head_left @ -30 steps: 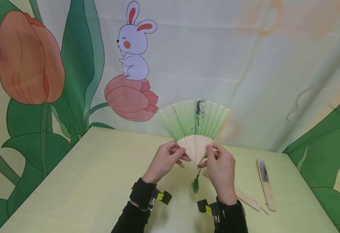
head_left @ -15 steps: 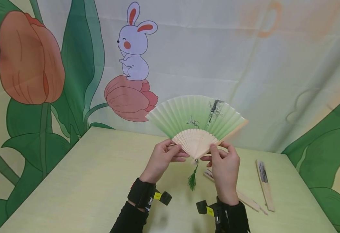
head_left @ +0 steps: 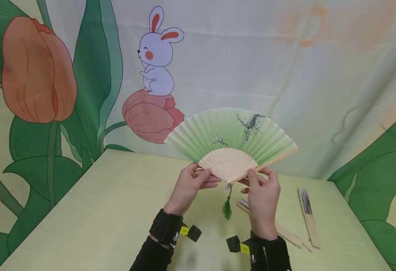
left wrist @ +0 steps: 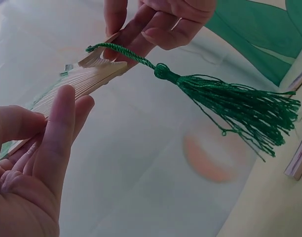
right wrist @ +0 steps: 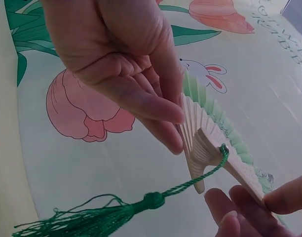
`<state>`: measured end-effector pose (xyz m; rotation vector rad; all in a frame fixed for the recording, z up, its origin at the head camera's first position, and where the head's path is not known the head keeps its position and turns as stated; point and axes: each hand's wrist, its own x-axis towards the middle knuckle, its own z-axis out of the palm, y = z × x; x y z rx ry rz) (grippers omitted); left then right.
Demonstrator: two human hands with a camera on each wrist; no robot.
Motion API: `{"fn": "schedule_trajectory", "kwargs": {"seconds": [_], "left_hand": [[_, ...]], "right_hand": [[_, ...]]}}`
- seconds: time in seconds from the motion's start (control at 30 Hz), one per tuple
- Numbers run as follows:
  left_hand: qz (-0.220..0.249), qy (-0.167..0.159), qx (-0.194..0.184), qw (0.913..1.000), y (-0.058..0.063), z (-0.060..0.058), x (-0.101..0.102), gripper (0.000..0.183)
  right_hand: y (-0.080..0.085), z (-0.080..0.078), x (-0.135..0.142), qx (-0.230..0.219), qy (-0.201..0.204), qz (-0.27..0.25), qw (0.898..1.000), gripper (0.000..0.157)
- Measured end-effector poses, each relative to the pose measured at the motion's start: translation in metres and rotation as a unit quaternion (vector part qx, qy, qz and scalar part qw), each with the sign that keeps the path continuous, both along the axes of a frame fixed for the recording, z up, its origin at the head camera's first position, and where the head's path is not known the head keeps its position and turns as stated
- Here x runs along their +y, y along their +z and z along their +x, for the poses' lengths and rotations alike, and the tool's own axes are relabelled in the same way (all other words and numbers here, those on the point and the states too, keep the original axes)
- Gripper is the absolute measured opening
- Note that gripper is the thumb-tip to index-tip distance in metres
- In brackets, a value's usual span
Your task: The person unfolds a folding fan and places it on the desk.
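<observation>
A green folding fan (head_left: pixel 214 131) with pale wooden ribs is spread wide above the table in the head view, dark tree branches printed on its leaf. The left hand (head_left: pixel 187 188) pinches its left outer rib between thumb and fingers. On the opposite side, the right hand (head_left: pixel 265 201) pinches the right outer rib the same way. From the pivot hangs a green tassel (head_left: pixel 227 209), seen close up in the left wrist view. The right wrist view shows the fan's wooden ribs (right wrist: pixel 203 128) edge-on, between both hands.
Two folded fans lie on the table (head_left: pixel 116 210) at the right. One folded fan (head_left: pixel 309 218) lies apart; the other folded fan (head_left: pixel 288 236) is partly hidden behind the right hand. A printed cloth (head_left: pixel 235 64) with a rabbit and tulips hangs behind the table.
The fan has spread from a narrower wedge into a wide arc. The right hand has moved slightly right and turned its rib outward and down, while the left hand stays nearly in place.
</observation>
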<state>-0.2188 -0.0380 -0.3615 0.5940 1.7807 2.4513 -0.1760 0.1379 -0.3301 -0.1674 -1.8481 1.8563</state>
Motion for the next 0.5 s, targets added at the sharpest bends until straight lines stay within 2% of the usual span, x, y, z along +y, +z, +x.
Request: {"fn": "schedule_trajectory", "kwargs": {"seconds": [0.23,0.5], "left_hand": [[0.031,0.007,-0.001,0.9995,-0.0015,-0.0002,0.0000,0.034],[0.040,-0.006,-0.009,0.9992,0.0008,0.0000,-0.0012,0.035]], "right_hand": [[0.0011,-0.0003,-0.0004,-0.003,0.020,-0.048,0.999,0.029],[0.0027,0.0007,0.0011,-0.003,0.036,-0.080,0.996,0.026]]}}
